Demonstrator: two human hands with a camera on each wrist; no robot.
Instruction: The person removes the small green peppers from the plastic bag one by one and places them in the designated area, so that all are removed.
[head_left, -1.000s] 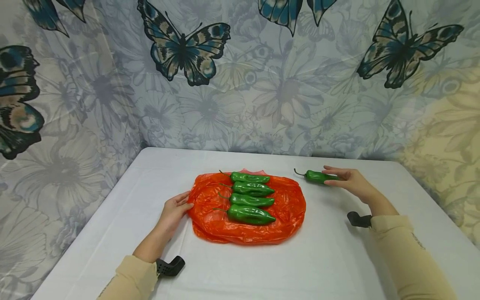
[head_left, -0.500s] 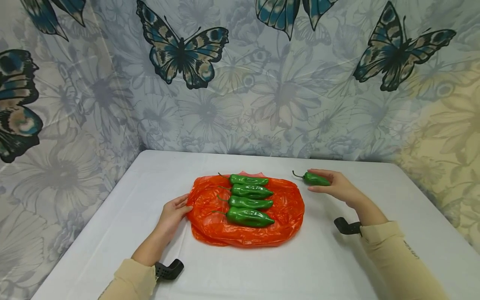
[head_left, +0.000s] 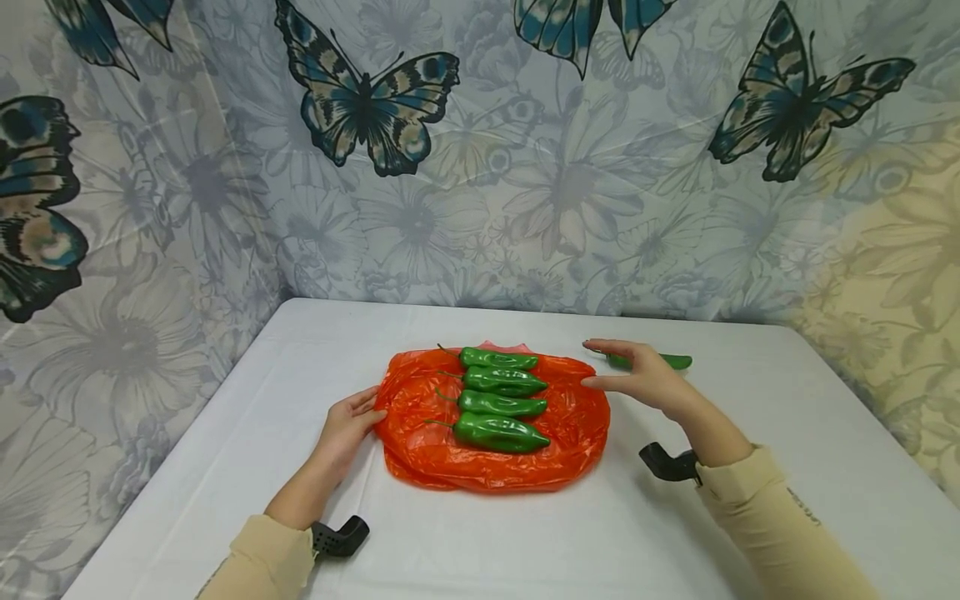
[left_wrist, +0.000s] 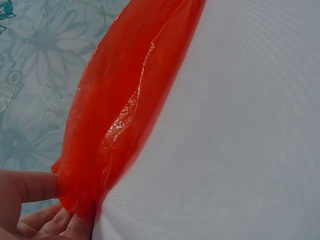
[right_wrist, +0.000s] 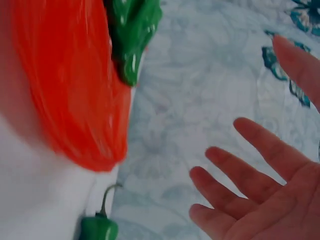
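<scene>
An orange-red plastic bag lies spread on the table, with several green peppers in a row across its top, stems to the left. My left hand pinches the bag's left edge, the thumb on one side of the film and the fingers on the other. Held apart from any object, my right hand has its fingers and thumb spread near the bag's right edge. Behind it a single green pepper lies on the table, its middle partly hidden by the hand; its stem end shows in the right wrist view.
The table has a white cover. A wall with butterfly and flower print stands right behind its far edge, and another patterned wall runs along the left. Each wrist carries a black camera mount.
My right hand has moved left from around the lone pepper toward the bag, and the pepper stays where it was on the table. My left hand keeps its place at the bag's edge.
</scene>
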